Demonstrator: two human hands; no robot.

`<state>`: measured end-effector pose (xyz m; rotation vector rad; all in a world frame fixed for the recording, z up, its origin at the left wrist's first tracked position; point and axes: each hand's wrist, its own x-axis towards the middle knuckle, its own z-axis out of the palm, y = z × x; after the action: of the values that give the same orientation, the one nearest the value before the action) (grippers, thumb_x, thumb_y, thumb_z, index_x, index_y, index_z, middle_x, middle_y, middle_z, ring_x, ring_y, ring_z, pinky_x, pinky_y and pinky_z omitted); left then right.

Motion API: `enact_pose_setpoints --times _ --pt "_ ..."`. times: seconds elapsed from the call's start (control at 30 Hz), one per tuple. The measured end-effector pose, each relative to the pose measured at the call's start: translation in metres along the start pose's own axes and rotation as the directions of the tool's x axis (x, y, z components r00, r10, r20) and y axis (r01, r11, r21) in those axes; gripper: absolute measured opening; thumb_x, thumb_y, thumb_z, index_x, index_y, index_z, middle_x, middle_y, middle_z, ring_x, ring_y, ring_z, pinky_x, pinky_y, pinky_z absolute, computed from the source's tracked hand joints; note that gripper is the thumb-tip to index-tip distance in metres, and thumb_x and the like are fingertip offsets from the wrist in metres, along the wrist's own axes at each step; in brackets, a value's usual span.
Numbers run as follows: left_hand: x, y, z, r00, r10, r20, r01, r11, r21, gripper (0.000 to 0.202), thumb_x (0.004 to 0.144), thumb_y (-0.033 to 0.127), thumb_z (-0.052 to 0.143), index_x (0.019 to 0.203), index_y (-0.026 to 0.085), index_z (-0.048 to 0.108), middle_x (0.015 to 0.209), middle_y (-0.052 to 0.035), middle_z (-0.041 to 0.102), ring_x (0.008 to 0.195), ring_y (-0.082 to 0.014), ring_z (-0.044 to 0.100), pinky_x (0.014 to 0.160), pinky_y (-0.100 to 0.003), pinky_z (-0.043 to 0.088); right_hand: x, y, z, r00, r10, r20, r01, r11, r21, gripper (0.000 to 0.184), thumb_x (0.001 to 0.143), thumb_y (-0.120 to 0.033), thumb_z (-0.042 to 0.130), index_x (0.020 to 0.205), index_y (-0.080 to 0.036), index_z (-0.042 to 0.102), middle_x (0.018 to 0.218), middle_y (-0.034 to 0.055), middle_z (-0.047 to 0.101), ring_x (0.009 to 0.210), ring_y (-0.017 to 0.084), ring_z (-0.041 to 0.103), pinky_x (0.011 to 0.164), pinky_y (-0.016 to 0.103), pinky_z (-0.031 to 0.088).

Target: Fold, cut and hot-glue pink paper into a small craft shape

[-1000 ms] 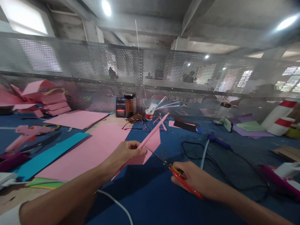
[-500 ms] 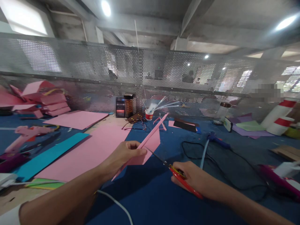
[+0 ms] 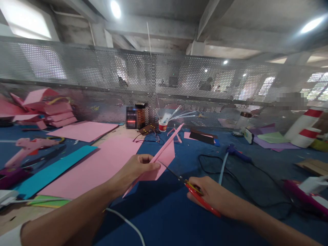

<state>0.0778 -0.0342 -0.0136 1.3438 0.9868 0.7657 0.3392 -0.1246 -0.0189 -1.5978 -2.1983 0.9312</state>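
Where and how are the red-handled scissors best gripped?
Likely by the red handles, coming from the right and near side, as the right hand grips them: the handles point that way, while the blades point away, toward the pink paper in the left hand.

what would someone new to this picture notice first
Probably the red-handled metal scissors in the right hand, pointed at the folded pink paper piece held in the left hand, near the centre. Next, perhaps, the large flat pink paper sheet left of centre, with the long blue paper strip to its left.
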Motion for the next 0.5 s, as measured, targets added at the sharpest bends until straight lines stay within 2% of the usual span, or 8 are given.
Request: enact_pose_setpoints --times 0.27,0.5 --pt "-0.0017 0.0021 0.0011 1.0 -0.006 -0.003 0.006 1.0 0.016 0.031 0.062 0.043 0.082 0.071 0.019 0.065 0.062 0.002 0.062 0.056 -0.0124 0.052 0.055 -0.023 0.038 0.0001 0.005 0.001 1.0 -0.001 0.002 0.001 1.0 -0.005 0.029 0.091 -0.04 0.055 0.074 -0.018 0.045 0.067 -0.0045 0.048 0.059 0.009 0.038 0.05 0.02 0.027" --pt "-0.0001 -0.0019 0.0001 1.0 0.009 0.009 -0.009 1.0 0.011 0.033 0.065 0.044 0.081 0.072 0.018 0.063 0.063 0.0011 0.061 0.056 -0.0122 0.052 0.054 -0.023 0.037 -0.0006 0.0024 0.0009 1.0 -0.026 -0.017 0.026 0.999 0.025 0.017 0.089 -0.028 0.056 0.076 -0.018 0.049 0.071 -0.003 0.056 0.062 0.01 0.047 0.055 0.02 0.032"
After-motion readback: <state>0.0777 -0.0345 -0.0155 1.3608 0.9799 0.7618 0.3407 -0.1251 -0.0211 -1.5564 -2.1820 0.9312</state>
